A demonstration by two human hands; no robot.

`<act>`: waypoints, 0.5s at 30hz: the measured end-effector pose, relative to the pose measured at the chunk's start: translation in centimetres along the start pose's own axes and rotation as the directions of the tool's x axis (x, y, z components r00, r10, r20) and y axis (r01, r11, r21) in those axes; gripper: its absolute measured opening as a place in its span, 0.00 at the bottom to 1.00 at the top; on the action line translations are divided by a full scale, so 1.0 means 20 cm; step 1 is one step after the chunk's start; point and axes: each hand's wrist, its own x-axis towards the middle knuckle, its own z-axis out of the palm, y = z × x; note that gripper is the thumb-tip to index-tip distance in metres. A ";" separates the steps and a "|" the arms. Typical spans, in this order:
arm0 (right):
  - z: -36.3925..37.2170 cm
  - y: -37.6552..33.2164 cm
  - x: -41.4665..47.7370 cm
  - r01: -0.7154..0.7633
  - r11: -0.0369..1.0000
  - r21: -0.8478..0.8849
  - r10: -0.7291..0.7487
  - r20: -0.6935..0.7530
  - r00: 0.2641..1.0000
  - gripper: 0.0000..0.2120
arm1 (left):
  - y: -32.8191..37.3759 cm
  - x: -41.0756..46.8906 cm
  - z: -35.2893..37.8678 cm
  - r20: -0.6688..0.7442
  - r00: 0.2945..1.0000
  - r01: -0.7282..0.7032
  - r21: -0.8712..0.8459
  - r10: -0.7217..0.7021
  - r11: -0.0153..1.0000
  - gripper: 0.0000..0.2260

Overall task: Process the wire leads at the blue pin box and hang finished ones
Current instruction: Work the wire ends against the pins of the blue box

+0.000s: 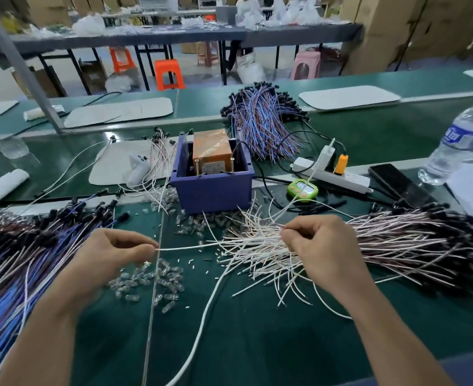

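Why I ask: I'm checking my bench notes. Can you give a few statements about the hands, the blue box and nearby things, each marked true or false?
1. The left hand pinches the end of a single white wire lead. True.
2. The right hand is open and holds nothing. False: its fingers grip into the pile of white wire leads.
3. The blue plastic pin box holds an orange block. True.
4. The clear plastic water bottle lies on its side at the left. False: it stands at the far right.
5. The small green digital timer sits right of the box. True.
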 end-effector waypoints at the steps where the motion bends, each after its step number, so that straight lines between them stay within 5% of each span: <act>1: 0.00 0.01 0.01 -0.006 1.000 -0.007 0.006 0.000 1.000 0.10 | -0.01 0.00 0.00 0.003 1.000 -0.001 0.012 0.001 1.000 0.08; 4: 0.00 0.03 0.04 -0.019 0.999 -0.027 0.019 -0.004 1.000 0.10 | -0.05 0.02 0.04 -0.011 1.000 0.006 -0.069 -0.007 0.998 0.03; 7: 0.00 0.06 0.07 -0.031 0.999 -0.013 0.031 0.007 0.999 0.09 | -0.06 0.07 0.07 -0.090 0.992 0.040 -0.401 -0.083 0.915 0.08; 10: 0.02 0.08 0.10 -0.025 1.000 0.001 0.025 0.060 0.998 0.08 | -0.05 0.14 0.15 -0.050 0.979 0.101 -0.726 -0.199 0.680 0.09; 15: 0.05 0.12 0.13 -0.038 0.997 0.074 0.028 0.140 0.990 0.11 | -0.01 0.24 0.25 0.003 0.944 0.110 -0.945 -0.330 0.307 0.15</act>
